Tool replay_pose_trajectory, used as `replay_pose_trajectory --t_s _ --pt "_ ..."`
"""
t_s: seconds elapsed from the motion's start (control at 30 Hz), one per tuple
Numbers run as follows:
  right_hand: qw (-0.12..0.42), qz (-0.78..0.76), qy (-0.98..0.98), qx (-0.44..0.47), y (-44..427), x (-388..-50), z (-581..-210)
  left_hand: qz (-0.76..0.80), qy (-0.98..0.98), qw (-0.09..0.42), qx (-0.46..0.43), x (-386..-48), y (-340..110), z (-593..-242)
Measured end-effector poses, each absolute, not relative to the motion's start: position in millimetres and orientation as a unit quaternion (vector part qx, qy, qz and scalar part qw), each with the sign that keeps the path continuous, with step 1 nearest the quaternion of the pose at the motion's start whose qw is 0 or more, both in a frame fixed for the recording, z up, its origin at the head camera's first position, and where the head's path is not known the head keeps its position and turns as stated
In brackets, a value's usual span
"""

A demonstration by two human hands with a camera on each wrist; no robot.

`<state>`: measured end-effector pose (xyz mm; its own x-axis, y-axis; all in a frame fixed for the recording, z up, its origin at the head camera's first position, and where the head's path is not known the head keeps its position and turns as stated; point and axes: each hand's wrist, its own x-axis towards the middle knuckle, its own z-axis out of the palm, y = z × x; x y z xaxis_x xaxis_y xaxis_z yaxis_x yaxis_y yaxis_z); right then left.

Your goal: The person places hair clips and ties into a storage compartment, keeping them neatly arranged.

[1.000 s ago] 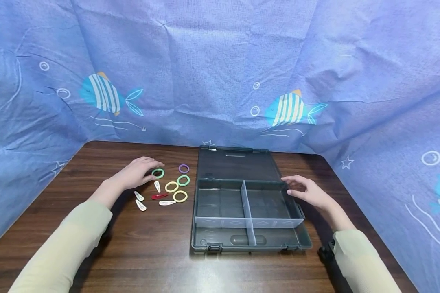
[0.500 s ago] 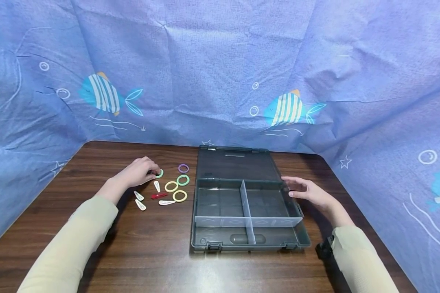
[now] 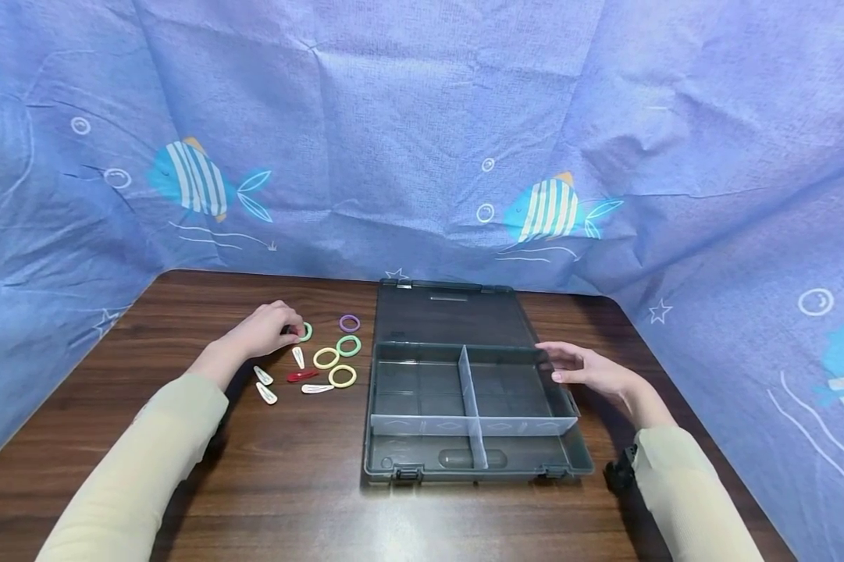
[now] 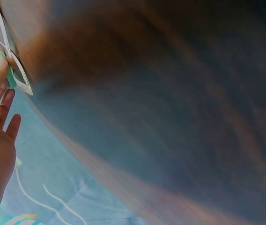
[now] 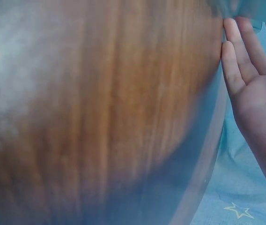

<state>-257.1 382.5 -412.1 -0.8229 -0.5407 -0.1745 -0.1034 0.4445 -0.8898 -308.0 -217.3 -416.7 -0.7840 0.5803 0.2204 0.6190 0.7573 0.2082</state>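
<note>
In the head view my left hand (image 3: 261, 332) pinches a green hair tie (image 3: 309, 332) between thumb and fingertips, low over the table. Part of the tie (image 4: 11, 80) shows at the fingertips in the left wrist view, beside a white snap hair clip (image 4: 24, 79). Nearby lie a second green hair tie (image 3: 348, 355), a purple one (image 3: 349, 331) and two yellow ones (image 3: 342, 386). Around them are a red snap clip (image 3: 302, 376) and several pale clips (image 3: 266, 393). My right hand (image 3: 597, 373) rests at the right side of a grey compartment box (image 3: 492, 474), fingers extended.
The box lies with its lid (image 3: 450, 320) folded back, and translucent dividers (image 3: 422, 425) split its inside. A blue fish-print cloth (image 3: 422, 156) hangs behind the wooden table (image 3: 295, 499). A dark device (image 3: 621, 471) sits at the right wrist.
My left fingers have closed on the green hair tie, which lay on the table, and shifted it slightly right. The right hand stays at the box, its fingers a little more bent.
</note>
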Motion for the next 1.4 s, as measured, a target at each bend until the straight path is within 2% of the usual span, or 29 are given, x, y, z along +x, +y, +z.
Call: replay_pose_trajectory --t_s 0.47,0.83,1.03,1.2,1.4 --pt "0.232 -0.502 0.811 -0.191 382.0 -256.5 -415.4 -0.159 -0.931 0.087 -0.316 -300.4 -215.0 -403.1" --pt "0.263 -0.516 0.8 -0.156 379.8 -255.1 -410.2 -0.17 -0.925 0.084 -0.328 -289.3 -197.9 -392.3" --pt "0.274 -0.518 0.798 -0.14 376.1 -253.2 -407.6 -0.162 -0.92 0.103 -0.342 -283.5 -187.5 -385.0" --pt "0.26 -0.517 0.805 -0.131 373.4 -251.6 -408.3 -0.163 -0.911 0.133 -0.355 -276.0 -177.0 -375.7" --pt "0.228 -0.501 0.828 -0.108 375.1 -245.6 -408.1 -0.168 -0.911 0.135 -0.351 -266.4 -157.0 -362.5"
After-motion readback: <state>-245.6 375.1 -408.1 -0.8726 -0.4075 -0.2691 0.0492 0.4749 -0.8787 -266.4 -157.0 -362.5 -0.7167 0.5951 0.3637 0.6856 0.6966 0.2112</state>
